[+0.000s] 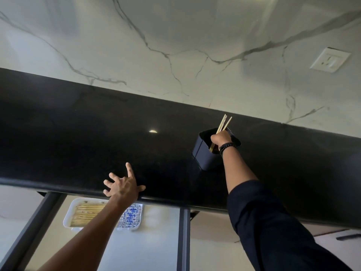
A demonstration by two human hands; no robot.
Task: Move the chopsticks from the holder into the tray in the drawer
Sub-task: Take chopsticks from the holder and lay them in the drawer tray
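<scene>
A dark square holder (205, 153) stands on the black countertop (78, 133). My right hand (220, 138) is over its mouth, closed around a pair of pale wooden chopsticks (224, 123) whose tops stick up and whose lower ends are still inside the holder. My left hand (123, 184) rests with fingers spread on the counter's front edge. Below it, in the open drawer (148, 241), a white tray (134, 227) with a blue-patterned end holds several chopsticks (86, 214) lying side by side; my left forearm covers part of it.
A white marble-look wall rises behind the counter, with a wall socket (330, 60) at the upper right. Dark drawer frame rails (183, 239) border the drawer. A dark handle (348, 236) shows on a cabinet front at the lower right.
</scene>
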